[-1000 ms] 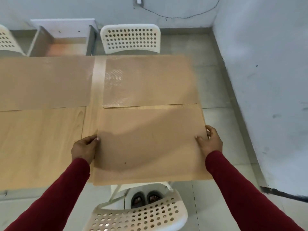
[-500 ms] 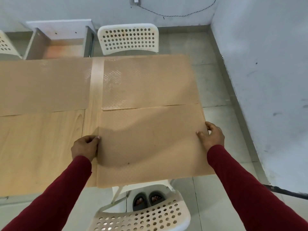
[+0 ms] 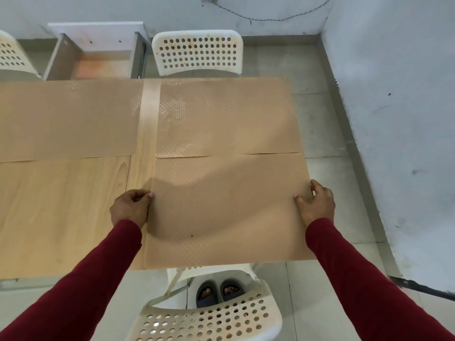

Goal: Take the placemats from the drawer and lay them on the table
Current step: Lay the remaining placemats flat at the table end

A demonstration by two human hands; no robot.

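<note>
We have the near tan embossed rectangular placemat (image 3: 221, 207) pinched at its side edges, our left hand (image 3: 129, 208) curled closed on the left edge and our right hand (image 3: 316, 204) with thumb on top and fingers wrapped under the right edge. It lies at the near right corner of the pale wooden table (image 3: 61, 212), its far edge meeting the far right placemat (image 3: 226, 116). To finish well, we should square that seam, keep the near edge on the tabletop, then press out the central bulge. A third placemat (image 3: 66, 119) lies far left; the white perforated plastic chair (image 3: 209, 316) crowds us, and the open drawer (image 3: 96, 60) sits beyond.
</note>
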